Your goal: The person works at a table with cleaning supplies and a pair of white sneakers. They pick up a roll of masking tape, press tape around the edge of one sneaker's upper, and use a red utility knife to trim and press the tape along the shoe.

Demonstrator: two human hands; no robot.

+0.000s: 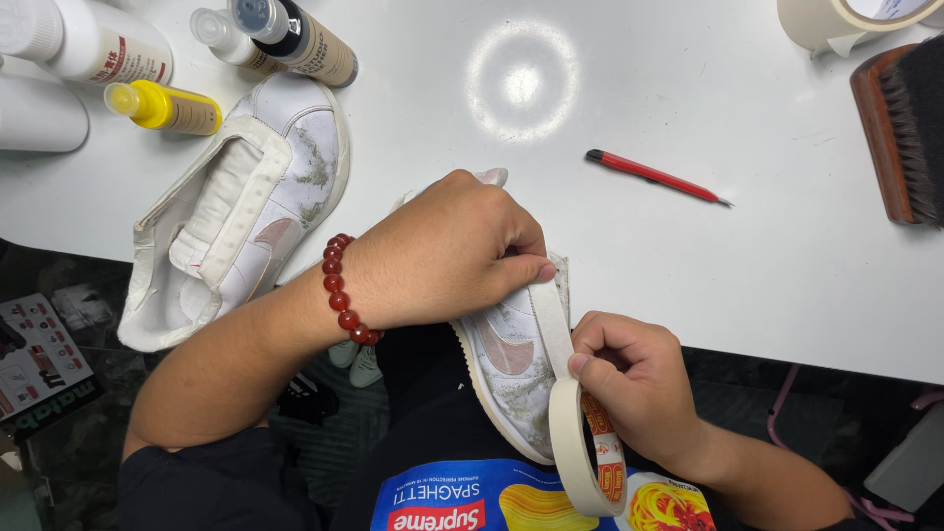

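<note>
My left hand (pixel 447 251), with a red bead bracelet on the wrist, grips a dirty white sneaker (pixel 511 369) at the table's front edge and presses a strip of cream masking tape onto it with the thumb. My right hand (pixel 634 379) holds the roll of masking tape (pixel 580 452) just below, the strip stretched up from the roll to the shoe. A second white sneaker (pixel 246 206), without laces, lies on its side to the left on the white table (pixel 688 256).
A red pen-like craft knife (pixel 654 177) lies right of centre. Several bottles (pixel 162 106) stand at the back left. A wooden brush (pixel 905 128) and another tape roll (pixel 846 20) sit at the far right. Below the table edge are my lap and the dark floor.
</note>
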